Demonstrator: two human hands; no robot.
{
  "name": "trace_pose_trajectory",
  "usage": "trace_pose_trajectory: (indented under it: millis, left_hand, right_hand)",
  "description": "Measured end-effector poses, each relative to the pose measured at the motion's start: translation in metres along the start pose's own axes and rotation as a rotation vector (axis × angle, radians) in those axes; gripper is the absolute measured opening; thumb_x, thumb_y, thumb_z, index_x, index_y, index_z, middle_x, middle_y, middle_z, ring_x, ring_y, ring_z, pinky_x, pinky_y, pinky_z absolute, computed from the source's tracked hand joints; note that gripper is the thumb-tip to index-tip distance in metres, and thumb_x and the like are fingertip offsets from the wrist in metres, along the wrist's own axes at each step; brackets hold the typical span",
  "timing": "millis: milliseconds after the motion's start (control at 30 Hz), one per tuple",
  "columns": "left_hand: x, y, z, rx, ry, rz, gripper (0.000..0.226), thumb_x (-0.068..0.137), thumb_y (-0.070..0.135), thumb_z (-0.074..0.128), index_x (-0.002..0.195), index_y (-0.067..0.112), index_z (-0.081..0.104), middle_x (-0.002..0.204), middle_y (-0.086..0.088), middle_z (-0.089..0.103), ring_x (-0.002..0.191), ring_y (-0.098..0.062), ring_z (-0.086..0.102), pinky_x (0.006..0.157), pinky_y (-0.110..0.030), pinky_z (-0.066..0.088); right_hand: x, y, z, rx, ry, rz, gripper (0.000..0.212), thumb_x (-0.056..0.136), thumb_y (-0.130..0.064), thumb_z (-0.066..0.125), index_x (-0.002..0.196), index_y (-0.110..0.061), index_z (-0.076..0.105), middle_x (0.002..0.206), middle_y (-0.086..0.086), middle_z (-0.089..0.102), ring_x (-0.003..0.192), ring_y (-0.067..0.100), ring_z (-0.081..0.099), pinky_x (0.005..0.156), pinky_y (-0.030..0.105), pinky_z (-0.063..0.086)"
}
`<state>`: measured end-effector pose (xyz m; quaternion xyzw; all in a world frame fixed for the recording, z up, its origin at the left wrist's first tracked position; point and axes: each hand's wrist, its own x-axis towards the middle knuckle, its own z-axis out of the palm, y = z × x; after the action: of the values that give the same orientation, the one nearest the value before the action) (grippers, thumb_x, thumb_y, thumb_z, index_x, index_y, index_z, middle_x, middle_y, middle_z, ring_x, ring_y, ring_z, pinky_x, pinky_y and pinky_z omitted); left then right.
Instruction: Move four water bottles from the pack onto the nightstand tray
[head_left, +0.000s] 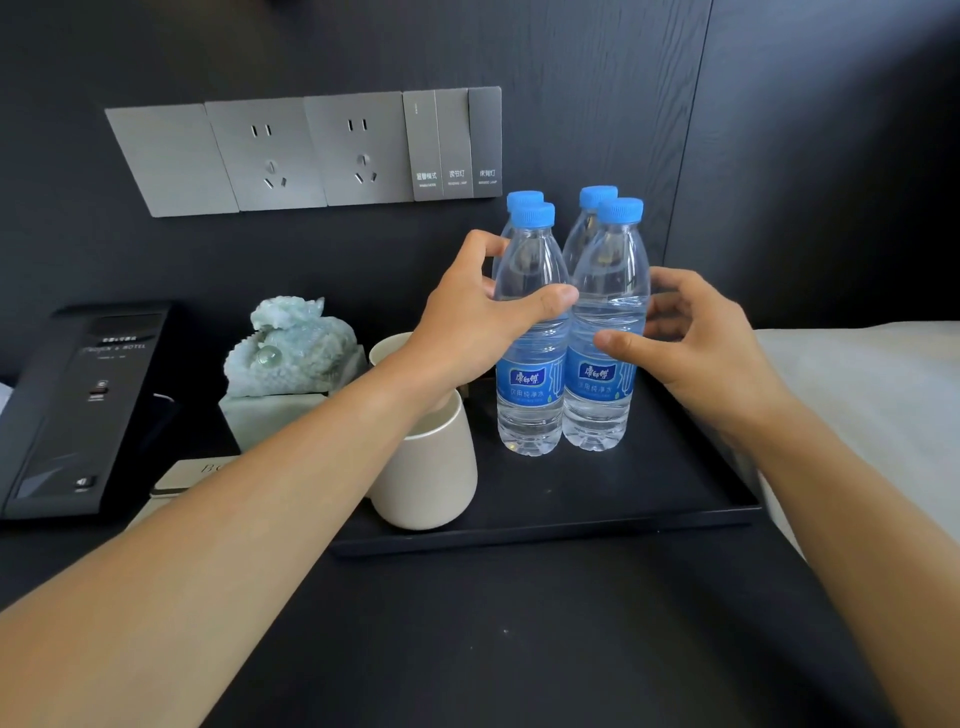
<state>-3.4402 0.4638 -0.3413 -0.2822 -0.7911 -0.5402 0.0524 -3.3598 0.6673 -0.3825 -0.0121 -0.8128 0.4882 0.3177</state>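
Several clear water bottles with blue caps stand upright, close together, at the back right of a black tray (545, 535) on the dark nightstand. My left hand (467, 332) wraps the front left bottle (530, 410) from the left, thumb across its front. My right hand (696, 343) cups the front right bottle (597, 405) from the right, thumb tip on its front above the label. Two more bottles stand right behind them, showing mostly their caps (524, 197) (597, 193). No pack is in view.
A cream cup (431, 478) stands on the tray's left part under my left forearm, another cup (387, 348) behind it. Left of the tray are a pale green carved figure (296, 348), a card (192, 475) and a black desk phone (78, 405). Wall sockets (311, 150) above; white bed (872, 395) right.
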Motion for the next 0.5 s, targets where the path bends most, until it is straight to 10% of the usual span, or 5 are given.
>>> trace_pose_trajectory:
  millis: [500]
  left_hand:
    - [-0.0057,-0.0017,0.0036,0.065,0.071,0.022,0.071,0.079,0.057,0.078,0.138,0.031,0.048,0.117,0.007,0.066,0.102,-0.009,0.064,0.087,-0.046,0.059]
  right_hand:
    - [0.0005,0.0055,0.0023,0.085,-0.06,0.013,0.062,0.084,-0.022,0.082,0.14,-0.024,0.055,0.111,-0.007,0.071,0.095,-0.002,0.071,0.077,0.022,0.062]
